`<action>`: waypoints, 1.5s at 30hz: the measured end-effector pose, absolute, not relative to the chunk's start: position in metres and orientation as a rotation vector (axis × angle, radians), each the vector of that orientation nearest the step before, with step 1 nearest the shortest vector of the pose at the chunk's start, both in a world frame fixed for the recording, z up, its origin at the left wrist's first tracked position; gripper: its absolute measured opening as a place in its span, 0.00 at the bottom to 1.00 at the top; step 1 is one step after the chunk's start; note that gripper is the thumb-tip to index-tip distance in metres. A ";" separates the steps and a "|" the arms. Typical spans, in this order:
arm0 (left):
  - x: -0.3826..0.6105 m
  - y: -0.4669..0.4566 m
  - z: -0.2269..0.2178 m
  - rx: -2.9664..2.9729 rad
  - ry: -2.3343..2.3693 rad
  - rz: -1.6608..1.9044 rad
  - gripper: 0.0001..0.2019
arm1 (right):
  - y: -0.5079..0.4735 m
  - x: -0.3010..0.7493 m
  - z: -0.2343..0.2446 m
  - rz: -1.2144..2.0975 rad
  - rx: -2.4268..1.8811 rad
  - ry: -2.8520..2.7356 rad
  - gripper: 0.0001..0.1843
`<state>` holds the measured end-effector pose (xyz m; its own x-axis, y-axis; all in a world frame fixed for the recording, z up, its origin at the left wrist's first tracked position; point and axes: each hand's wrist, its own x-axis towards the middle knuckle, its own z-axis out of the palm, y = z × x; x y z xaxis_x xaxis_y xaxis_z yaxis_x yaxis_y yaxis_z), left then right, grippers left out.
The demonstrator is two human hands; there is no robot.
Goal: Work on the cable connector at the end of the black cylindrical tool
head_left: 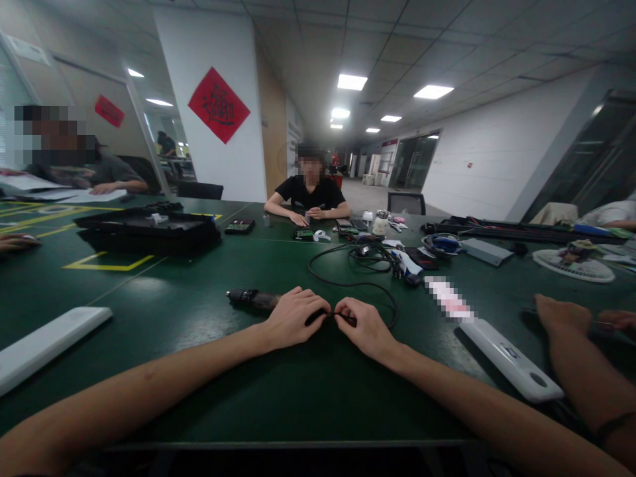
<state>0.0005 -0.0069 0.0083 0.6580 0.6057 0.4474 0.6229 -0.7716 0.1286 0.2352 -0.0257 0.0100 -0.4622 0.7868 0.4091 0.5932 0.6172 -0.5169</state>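
Observation:
A black cylindrical power tool (253, 299) with a chuck-like tip lies on its side on the green table, its tip pointing left. My left hand (297, 317) is closed around its rear end, which shows dark between thumb and fingers. Facing it, my right hand (366, 326) pinches the end of a black cable (370, 285). Only a narrow gap separates the fingertips of both hands, and the cable end meets the tool's rear there; whether it is seated inside cannot be made out. From my right hand the cable loops back toward the clutter behind.
White bar-shaped devices lie left (54, 344) and right (511, 361). A black tray (149, 228) stands back left. Tools, a blue coil (442, 244) and a white fan grille (571, 265) fill the back right. A co-worker (311, 192) sits opposite; another's arm (571, 344) reaches in at right.

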 end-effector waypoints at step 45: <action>0.003 -0.005 0.008 -2.775 -1.135 -0.755 0.09 | -0.024 0.236 0.008 0.409 -1.078 -2.215 0.04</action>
<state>0.0031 -0.0054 0.0076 0.6118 0.6462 0.4563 0.6704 -0.7297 0.1345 0.2360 -0.0244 0.0083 -0.4639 0.7873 0.4060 0.5907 0.6165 -0.5206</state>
